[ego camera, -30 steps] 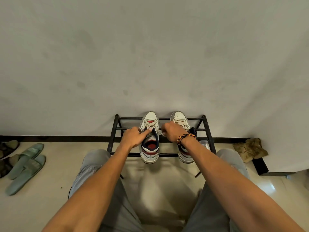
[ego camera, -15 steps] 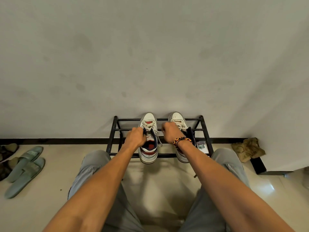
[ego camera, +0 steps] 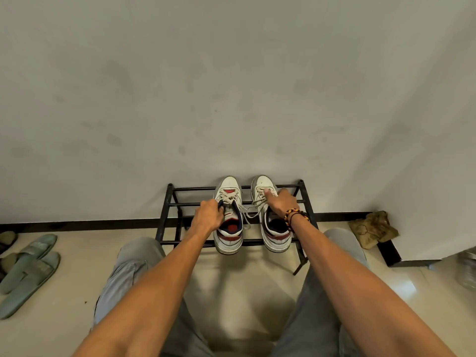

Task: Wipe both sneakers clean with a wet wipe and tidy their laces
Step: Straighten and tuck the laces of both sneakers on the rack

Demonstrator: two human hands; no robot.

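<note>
Left fingertips [ego camera: 219, 207] hidden inside sneaker [ego camera: 228, 217]

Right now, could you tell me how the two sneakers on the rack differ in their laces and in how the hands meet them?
The left sneaker has its tongue gripped by the left hand; the right sneaker has the right hand lying over its laces, fingers extended. A loose lace end trails from the right sneaker toward the left sneaker. Both are white with red trim, toes to the wall, on the black rack.

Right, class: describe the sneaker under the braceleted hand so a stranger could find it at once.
Find the black metal shoe rack against the pale wall. Two white low-top sneakers with red and navy trim sit on it, toes to the wall. Yours is the right-hand sneaker, under the right hand with the beaded bracelet, its laces trailing loose towards its neighbour.
</note>
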